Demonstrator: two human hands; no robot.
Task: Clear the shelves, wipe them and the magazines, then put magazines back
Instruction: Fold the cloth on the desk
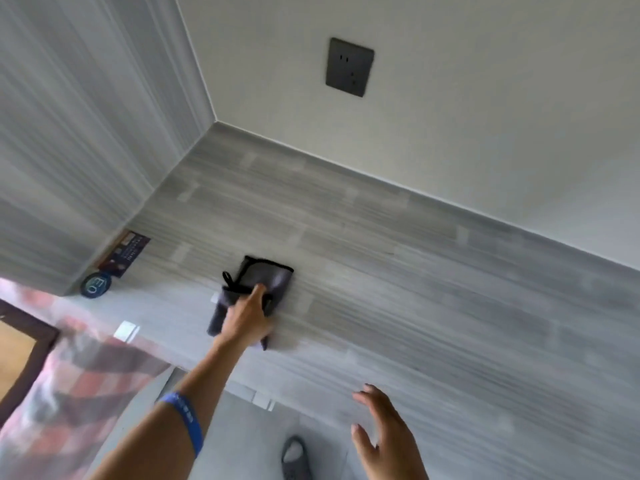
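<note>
Left hand point(247, 315) presses cloth point(266, 275); right hand point(388, 427) hovers.

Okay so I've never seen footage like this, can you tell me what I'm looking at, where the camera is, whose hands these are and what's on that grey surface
There is no machine here. A camera worn on a person's head looks forward and down, so the arms belong to the wearer. The left hand reaches out onto a dark grey cloth lying on the grey wood-grain shelf surface; blur hides whether the fingers press or grip it. The right hand hovers open near the front edge, holding nothing. In the left corner lie a dark printed card or booklet and a round blue disc. A dark wall socket sits above. No magazines are visible on this surface.
</note>
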